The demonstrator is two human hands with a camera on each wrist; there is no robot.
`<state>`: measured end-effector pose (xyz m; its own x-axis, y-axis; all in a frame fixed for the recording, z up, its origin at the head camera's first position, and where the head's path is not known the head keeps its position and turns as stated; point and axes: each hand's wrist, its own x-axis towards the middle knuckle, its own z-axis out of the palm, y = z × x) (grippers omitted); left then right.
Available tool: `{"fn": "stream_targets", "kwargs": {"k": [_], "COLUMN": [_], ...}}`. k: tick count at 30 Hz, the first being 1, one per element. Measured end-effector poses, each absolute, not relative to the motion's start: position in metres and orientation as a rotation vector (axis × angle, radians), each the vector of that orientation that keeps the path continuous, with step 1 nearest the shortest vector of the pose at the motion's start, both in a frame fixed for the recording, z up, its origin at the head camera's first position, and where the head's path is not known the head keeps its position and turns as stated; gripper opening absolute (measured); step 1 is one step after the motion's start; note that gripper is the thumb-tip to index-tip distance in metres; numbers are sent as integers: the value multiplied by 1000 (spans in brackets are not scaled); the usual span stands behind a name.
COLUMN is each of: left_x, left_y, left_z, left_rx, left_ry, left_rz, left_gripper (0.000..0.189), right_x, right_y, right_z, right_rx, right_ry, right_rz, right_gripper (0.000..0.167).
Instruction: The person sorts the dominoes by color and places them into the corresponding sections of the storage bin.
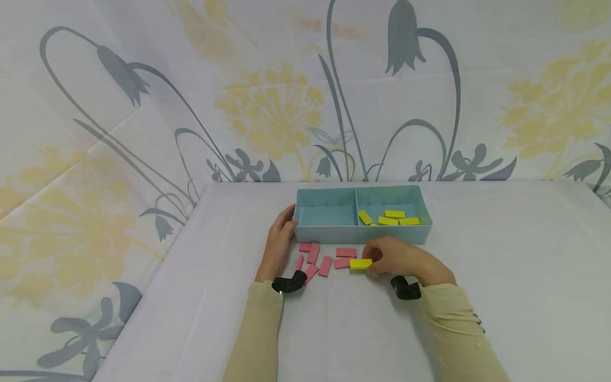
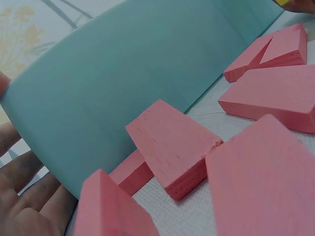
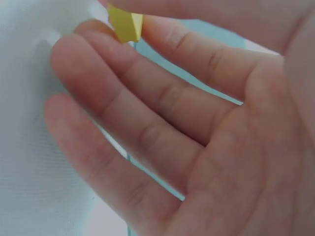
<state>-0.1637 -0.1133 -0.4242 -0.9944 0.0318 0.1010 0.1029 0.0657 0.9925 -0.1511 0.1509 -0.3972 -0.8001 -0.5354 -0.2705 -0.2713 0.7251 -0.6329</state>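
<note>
My right hand (image 1: 393,258) pinches a yellow block (image 1: 360,264) between thumb and fingertips, low over the table in front of the box. In the right wrist view that block (image 3: 127,24) shows at the top, partly covered by the thumb. The light blue box (image 1: 328,234) has two compartments, and several yellow blocks (image 1: 394,214) lie in the right one. At the box's left end rests my left hand (image 1: 278,244), fingers along the end wall and thumb by the front corner. Several pink blocks (image 1: 325,266) lie between the hands; one (image 2: 172,147) leans on another in the left wrist view.
A white cloth covers the table (image 1: 334,329). Behind the box stands a flower-patterned cloth backdrop (image 1: 281,106), which also runs along the left side. A black wrist camera (image 1: 289,282) sits beside the left cuff, close to the pink blocks.
</note>
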Motion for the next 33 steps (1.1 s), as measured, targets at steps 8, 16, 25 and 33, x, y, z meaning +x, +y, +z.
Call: {"fn": "stream_targets", "kwargs": {"k": [8, 16, 25, 33], "left_x": [-163, -167, -165, -161], "left_y": [-113, -115, -114, -112], "left_z": [-423, -432, -430, -421], "left_rx": [-142, -138, -151, -91], "left_ry": [-2264, -2234, -2228, -2309], "left_rz": [-2094, -2126, -2133, -2066], "left_gripper": [45, 45, 46, 45], "right_x": [-152, -152, -150, -152], "right_y": [153, 156, 160, 159], "right_z": [-393, -390, -390, -389], "right_rx": [-626, -632, -582, -555], "right_ry": [2501, 2498, 2434, 2447], "right_rz": [-865, -982, -1147, -1192], "right_gripper": [19, 21, 24, 22]}}
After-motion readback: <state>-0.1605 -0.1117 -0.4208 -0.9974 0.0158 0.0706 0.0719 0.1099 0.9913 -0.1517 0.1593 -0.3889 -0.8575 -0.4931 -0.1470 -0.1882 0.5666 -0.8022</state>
